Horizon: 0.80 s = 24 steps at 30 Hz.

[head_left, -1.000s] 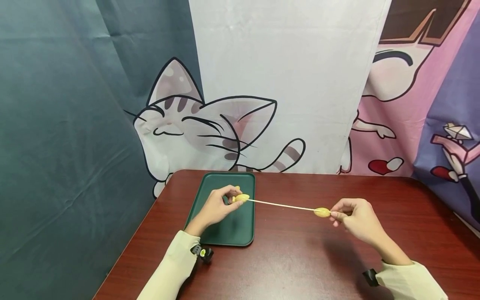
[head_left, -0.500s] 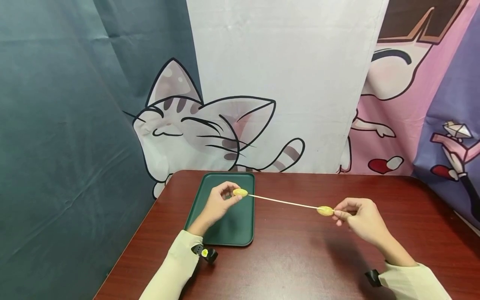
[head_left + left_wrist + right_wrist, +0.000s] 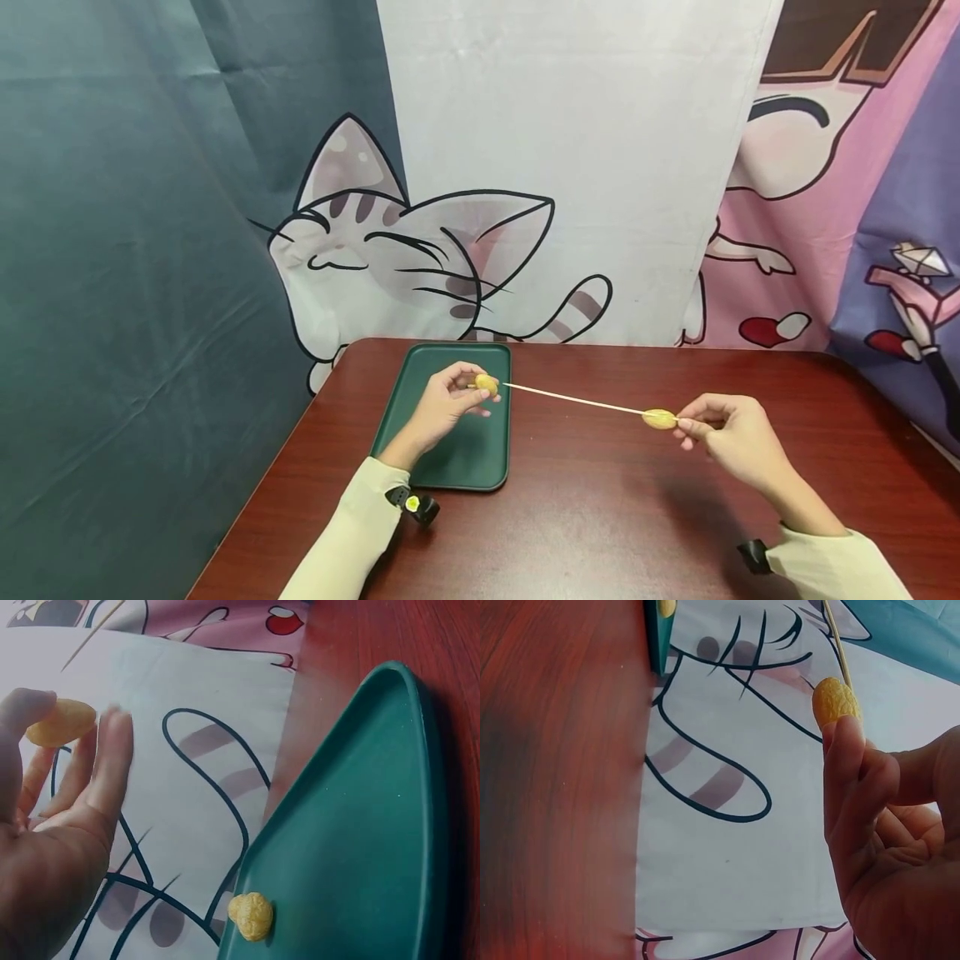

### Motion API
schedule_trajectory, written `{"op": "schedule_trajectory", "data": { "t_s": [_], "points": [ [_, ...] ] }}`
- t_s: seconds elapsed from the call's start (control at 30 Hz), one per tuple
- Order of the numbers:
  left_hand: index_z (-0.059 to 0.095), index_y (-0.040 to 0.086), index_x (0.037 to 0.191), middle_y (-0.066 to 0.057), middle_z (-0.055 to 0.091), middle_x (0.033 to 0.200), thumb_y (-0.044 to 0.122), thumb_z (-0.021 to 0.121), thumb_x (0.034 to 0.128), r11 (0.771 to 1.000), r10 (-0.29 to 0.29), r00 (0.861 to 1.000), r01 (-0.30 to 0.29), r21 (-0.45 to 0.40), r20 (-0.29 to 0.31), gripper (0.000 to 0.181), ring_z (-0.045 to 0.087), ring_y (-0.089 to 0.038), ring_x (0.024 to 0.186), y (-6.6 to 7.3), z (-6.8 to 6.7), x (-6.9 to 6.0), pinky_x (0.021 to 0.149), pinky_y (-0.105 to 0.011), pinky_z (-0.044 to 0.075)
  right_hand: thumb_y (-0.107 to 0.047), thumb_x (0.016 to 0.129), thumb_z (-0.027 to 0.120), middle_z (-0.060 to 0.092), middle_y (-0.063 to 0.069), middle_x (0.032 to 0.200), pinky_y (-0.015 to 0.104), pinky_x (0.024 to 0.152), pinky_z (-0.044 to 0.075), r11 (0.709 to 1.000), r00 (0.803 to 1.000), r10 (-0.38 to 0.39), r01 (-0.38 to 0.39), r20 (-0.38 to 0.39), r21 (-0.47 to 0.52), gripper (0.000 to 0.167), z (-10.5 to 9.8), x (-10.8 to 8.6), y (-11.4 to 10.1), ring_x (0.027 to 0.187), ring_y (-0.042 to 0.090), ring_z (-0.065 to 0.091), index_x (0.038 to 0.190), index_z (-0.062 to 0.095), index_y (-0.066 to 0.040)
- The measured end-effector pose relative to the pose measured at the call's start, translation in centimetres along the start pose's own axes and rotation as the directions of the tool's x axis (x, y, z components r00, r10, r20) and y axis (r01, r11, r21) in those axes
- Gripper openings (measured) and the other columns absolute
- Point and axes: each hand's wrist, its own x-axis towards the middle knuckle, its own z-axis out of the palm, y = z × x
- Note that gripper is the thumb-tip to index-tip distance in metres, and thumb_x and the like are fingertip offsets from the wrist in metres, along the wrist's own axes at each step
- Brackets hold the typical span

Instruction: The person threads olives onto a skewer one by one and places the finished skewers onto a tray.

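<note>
In the head view my left hand (image 3: 444,408) pinches a small yellow oval piece (image 3: 487,384) between thumb and fingers, above the green tray (image 3: 459,477). My right hand (image 3: 731,437) pinches one end of a thin wooden skewer (image 3: 573,399). A second yellow oval piece (image 3: 660,419) sits on the skewer, right by my right fingertips, its surface wrinkled in the right wrist view. The skewer's free tip points at the left piece; the left wrist view shows a gap between them. Another yellow lump (image 3: 253,915) lies in the tray, one piece or two touching, I cannot tell.
A reddish-brown wooden table (image 3: 585,517) lies under both hands. Behind it hangs a cloth backdrop (image 3: 600,167) with a cartoon cat and a figure. A dark green cloth (image 3: 135,292) hangs at the left. Black cameras are strapped to both wrists.
My left hand has turned its yellow piece, which pointed along the skewer and now looks rounder. The right hand has shifted slightly right with the skewer, and the tip has drawn away from the left piece.
</note>
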Motion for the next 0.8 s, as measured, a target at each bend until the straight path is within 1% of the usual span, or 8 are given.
{"op": "schedule_trajectory", "data": {
  "t_s": [0.1, 0.23, 0.3, 0.37, 0.57, 0.63, 0.7, 0.8],
  "points": [
    [0.051, -0.012, 0.120, -0.019, 0.067, 0.108, -0.005, 0.062, 0.0932, 1.000, -0.005, 1.000, 0.005, 0.012, 0.010, 0.030, 0.072, -0.026, 0.090, 0.2, 0.2, 0.2, 0.068, -0.032, 0.060, 0.010, 0.086, 0.067, 0.070, 0.005, 0.067, 0.025, 0.037, 0.043, 1.000, 1.000, -0.017, 0.017, -0.004, 0.001, 0.008, -0.3, 0.0, -0.2, 0.051, 0.009, 0.060, 0.085, 0.070, 0.003],
    [0.051, -0.008, 0.115, -0.023, 0.070, 0.107, -0.003, 0.063, 0.0935, 0.995, 0.011, 1.000, -0.009, 0.102, -0.022, 0.025, 0.071, -0.017, 0.081, 0.4, 0.2, 0.2, 0.063, -0.026, 0.057, 0.010, 0.086, 0.067, 0.070, -0.002, 0.066, 0.024, 0.037, 0.043, 1.000, 1.000, -0.024, 0.024, 0.001, 0.007, 0.006, -0.4, 0.0, -0.2, 0.051, 0.008, 0.060, 0.085, 0.070, 0.004],
    [0.052, -0.008, 0.113, -0.025, 0.070, 0.107, -0.004, 0.063, 0.0930, 0.990, 0.017, 0.999, -0.012, 0.143, -0.030, 0.023, 0.070, -0.013, 0.078, 0.4, 0.1, 0.2, 0.062, -0.026, 0.056, 0.010, 0.086, 0.067, 0.070, -0.001, 0.066, 0.024, 0.037, 0.043, 1.000, 1.000, -0.023, 0.023, 0.001, 0.005, 0.007, -0.4, 0.0, -0.2, 0.050, 0.008, 0.060, 0.085, 0.070, 0.004],
    [0.053, -0.008, 0.112, -0.024, 0.069, 0.106, -0.005, 0.064, 0.0919, 0.984, 0.025, 0.999, -0.019, 0.176, -0.031, 0.023, 0.069, -0.012, 0.077, 0.3, 0.1, 0.1, 0.061, -0.025, 0.054, 0.011, 0.085, 0.067, 0.070, 0.001, 0.066, 0.024, 0.036, 0.042, 1.000, 1.000, -0.028, 0.028, -0.002, -0.004, 0.008, -0.3, 0.0, -0.2, 0.050, 0.008, 0.060, 0.084, 0.069, 0.004],
    [0.061, -0.006, 0.111, -0.015, 0.063, 0.100, -0.007, 0.069, 0.0871, 0.956, 0.094, 0.996, -0.087, 0.280, -0.010, 0.025, 0.059, -0.014, 0.079, 0.1, 0.1, 0.0, 0.064, -0.020, 0.049, 0.013, 0.082, 0.068, 0.070, 0.001, 0.065, 0.023, 0.043, 0.046, 0.997, 0.998, -0.066, 0.066, -0.012, -0.043, 0.011, -0.1, 0.2, -0.4, 0.053, 0.013, 0.064, 0.082, 0.070, 0.002],
    [0.062, -0.006, 0.111, -0.015, 0.064, 0.100, -0.008, 0.071, 0.0854, 0.950, 0.109, 0.994, -0.105, 0.294, 0.003, 0.027, 0.057, -0.015, 0.080, 0.1, 0.2, -0.1, 0.065, -0.019, 0.048, 0.013, 0.082, 0.069, 0.070, 0.002, 0.066, 0.023, 0.045, 0.048, 0.996, 0.998, -0.069, 0.068, -0.016, -0.052, 0.012, -0.1, 0.3, -0.6, 0.054, 0.014, 0.065, 0.081, 0.070, 0.001],
    [0.063, -0.008, 0.110, -0.017, 0.065, 0.098, -0.010, 0.072, 0.0834, 0.950, 0.111, 0.994, -0.111, 0.291, 0.018, 0.028, 0.057, -0.016, 0.080, 0.4, 0.3, -0.2, 0.064, -0.019, 0.047, 0.012, 0.082, 0.069, 0.070, 0.002, 0.066, 0.022, 0.046, 0.048, 0.996, 0.998, -0.066, 0.065, -0.021, -0.062, 0.012, 0.0, 0.3, -0.8, 0.054, 0.015, 0.065, 0.081, 0.070, 0.001],
    [0.064, -0.009, 0.107, -0.017, 0.065, 0.093, -0.010, 0.074, 0.0814, 0.954, 0.112, 0.993, -0.120, 0.275, 0.042, 0.027, 0.057, -0.015, 0.077, 1.7, 0.7, -0.7, 0.059, -0.017, 0.045, 0.011, 0.082, 0.071, 0.070, 0.002, 0.065, 0.022, 0.045, 0.047, 0.995, 0.997, -0.066, 0.064, -0.027, -0.073, 0.011, -0.1, 0.4, -0.9, 0.053, 0.012, 0.064, 0.081, 0.070, 0.000]
  ]
}}
